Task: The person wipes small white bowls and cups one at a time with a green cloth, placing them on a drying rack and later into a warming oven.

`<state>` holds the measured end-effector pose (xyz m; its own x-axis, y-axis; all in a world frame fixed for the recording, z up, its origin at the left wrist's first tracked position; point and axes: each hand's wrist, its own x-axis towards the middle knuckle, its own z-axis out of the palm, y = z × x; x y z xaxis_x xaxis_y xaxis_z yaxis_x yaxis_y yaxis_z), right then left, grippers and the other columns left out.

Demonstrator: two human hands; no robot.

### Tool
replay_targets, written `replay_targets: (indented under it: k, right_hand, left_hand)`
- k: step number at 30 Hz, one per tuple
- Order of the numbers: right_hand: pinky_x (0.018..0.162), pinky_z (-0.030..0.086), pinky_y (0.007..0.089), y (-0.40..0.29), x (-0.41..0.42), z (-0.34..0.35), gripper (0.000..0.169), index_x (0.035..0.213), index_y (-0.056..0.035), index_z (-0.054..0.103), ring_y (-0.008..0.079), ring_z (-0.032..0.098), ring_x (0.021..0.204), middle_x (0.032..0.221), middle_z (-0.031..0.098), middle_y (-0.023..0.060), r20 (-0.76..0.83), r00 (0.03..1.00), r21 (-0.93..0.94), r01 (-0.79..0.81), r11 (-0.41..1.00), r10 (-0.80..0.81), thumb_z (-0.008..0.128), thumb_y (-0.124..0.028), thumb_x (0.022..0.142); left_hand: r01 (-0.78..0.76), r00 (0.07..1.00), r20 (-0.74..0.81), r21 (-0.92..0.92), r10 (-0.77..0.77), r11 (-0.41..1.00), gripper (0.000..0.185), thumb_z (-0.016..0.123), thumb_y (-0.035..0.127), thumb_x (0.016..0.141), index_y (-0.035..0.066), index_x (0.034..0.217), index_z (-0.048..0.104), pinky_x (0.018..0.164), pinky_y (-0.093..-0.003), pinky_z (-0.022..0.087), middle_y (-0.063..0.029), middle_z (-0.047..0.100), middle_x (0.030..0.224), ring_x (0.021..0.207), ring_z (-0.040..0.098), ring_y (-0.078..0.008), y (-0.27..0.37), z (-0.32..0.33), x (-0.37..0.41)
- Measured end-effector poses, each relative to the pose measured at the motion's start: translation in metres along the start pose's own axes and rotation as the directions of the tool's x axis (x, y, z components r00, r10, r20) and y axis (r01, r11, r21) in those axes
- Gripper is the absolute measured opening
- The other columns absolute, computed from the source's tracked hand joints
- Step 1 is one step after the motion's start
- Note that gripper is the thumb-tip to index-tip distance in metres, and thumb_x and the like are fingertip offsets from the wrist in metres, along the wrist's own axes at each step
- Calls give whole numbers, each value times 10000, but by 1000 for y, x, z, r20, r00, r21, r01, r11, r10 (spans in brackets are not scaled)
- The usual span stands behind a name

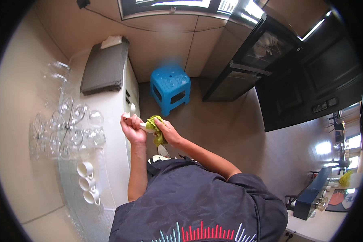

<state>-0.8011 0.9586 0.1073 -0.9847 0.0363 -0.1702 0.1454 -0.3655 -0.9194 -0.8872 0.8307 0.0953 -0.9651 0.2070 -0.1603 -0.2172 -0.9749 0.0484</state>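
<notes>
In front of my body, my left hand (134,131) is closed around a slim white utensil (132,109), whose rounded end sticks up past the fingers. It looks like a spoon, but the fingers cover much of it. On the other side of that hand, a white length (144,126) runs into a yellow-green cloth (158,139). Whether both white parts belong to one piece, I cannot tell. My right hand (171,133) grips the cloth, with the thumb on top, wrapped about the white length.
On the white cabinet (113,118) at left are a stack of dark mats (104,66), a rack of clear glasses (67,127) and three white mugs (87,184). A blue plastic stool (170,80) stands ahead. Dark cabinet doors (314,78) are at right, a table (305,225) lower right.
</notes>
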Motion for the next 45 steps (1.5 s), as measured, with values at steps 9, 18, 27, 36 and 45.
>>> replay_targets:
  k: [9, 18, 27, 36, 45]
  right_hand:
    - [550, 428, 254, -38, 19, -86, 400, 911, -92, 529, 108, 514, 577, 693, 547, 8, 168, 961, 379, -267, 886, 218, 355, -412, 1075]
    - [521, 354, 250, -62, -8, -258, 321, 1107, -81, 517, 96, 386, 559, 694, 414, -17, 418, 893, 774, -448, 448, 170, 361, -358, 1063]
    - [560, 537, 368, -174, -21, -535, 278, 989, -116, 615, 174, 601, 626, 783, 591, 23, -736, 635, 373, 92, 923, 234, 721, -346, 874]
    - [718, 491, 401, -390, 8, -691, 234, 1025, 0, 600, 316, 638, 789, 895, 664, 158, -458, 167, -887, -23, 461, -873, 672, -185, 900]
    - [710, 468, 457, -349, 158, -499, 564, 1037, -74, 545, 355, 554, 867, 945, 533, 128, -36, 51, -996, 75, 40, -998, 907, -248, 642]
  left_hand:
    - [558, 825, 190, -119, -532, 822, 208, 473, 229, 1033, 148, 841, 481, 403, -215, 172, 51, 356, 689, 481, 201, -45, -109, 21, 93]
    - [496, 803, -16, 572, -596, 653, 272, 454, 265, 1048, 160, 797, 452, 402, -207, 182, 72, 312, 612, 456, 228, -8, -282, 60, 105]
    - [-50, 971, 134, 923, -198, 381, 235, 499, 253, 1033, 110, 849, 528, 407, -209, 214, 89, 322, 609, 476, 273, -6, -364, 55, 165]
    - [80, 985, -119, 958, 126, 275, 293, 485, 332, 1037, 118, 844, 540, 374, -213, 196, 90, 349, 578, 421, 277, -12, -362, -50, 165]
    - [-53, 998, 38, 955, 59, 293, 287, 498, 259, 1046, 84, 834, 580, 471, -231, 248, 79, 387, 603, 518, 328, -17, -405, -55, 201]
